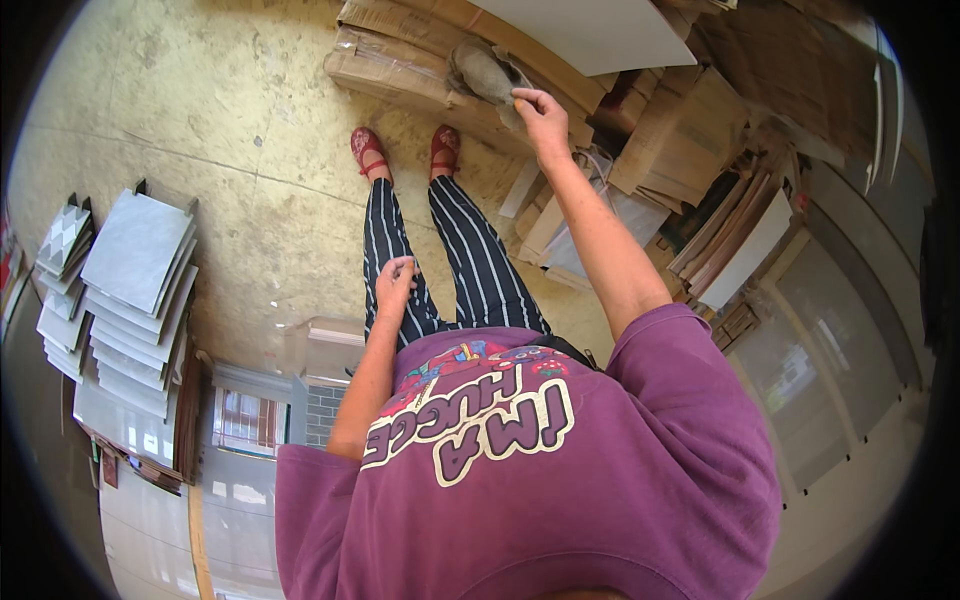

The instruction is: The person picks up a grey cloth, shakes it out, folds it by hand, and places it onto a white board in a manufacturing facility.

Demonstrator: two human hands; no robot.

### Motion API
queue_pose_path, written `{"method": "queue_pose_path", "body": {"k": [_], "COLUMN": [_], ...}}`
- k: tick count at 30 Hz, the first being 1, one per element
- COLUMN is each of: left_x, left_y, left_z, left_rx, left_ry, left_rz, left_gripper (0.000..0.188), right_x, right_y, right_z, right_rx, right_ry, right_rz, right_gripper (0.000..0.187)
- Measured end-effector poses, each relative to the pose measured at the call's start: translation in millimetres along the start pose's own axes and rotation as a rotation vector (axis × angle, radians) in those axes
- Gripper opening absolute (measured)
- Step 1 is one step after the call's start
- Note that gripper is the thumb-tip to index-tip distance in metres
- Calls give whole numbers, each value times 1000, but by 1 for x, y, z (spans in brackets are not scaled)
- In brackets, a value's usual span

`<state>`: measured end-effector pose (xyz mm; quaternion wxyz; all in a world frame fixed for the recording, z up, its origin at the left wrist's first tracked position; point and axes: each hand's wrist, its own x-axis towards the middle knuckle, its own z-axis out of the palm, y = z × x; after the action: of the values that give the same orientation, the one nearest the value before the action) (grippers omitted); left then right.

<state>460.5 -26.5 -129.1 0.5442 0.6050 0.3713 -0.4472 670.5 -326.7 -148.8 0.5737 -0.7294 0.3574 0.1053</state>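
My right hand [545, 125] stretches out to the far side, over stacked cardboard boxes [400, 85]. Its thumb and fingers are pinched at the edge of a crumpled, dusty grey bundle [484, 74] that looks like cloth or a glove. The bundle lies on top of the boxes, and its dark inner side shows near my fingertips. Close to my left thigh hangs my left hand [395, 288], its fingers curled in loosely. I see nothing in it.
A large white panel [600, 35] rests over the boxes. Flattened cardboard [685, 135] and leaning boards [745, 250] crowd the right. At left stands a rack of grey tile samples [140, 250]. My red shoes [445, 150] are on the concrete floor [240, 120], just before the boxes.
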Motion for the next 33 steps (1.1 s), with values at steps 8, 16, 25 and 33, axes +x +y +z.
{"method": "queue_pose_path", "body": {"k": [8,16,25,33], "left_x": [11,0,37,5], "left_y": [108,158,145,175], "left_z": [46,80,22,0], "left_rx": [-276,-530,-1207,-979], "left_ry": [-362,-289,10,-111], "left_rz": [-48,-198,-118,181], "left_gripper": [71,96,42,34], "right_x": [-82,-160,-198,-179], "right_y": [-61,-134,-144,-79], "right_z": [-29,-46,-77,-98], "right_rx": [105,56,-32,-159], "right_ry": [-280,-562,-792,-651], "right_rz": [-107,-146,-295,-60], "right_gripper": [18,19,17,23]}}
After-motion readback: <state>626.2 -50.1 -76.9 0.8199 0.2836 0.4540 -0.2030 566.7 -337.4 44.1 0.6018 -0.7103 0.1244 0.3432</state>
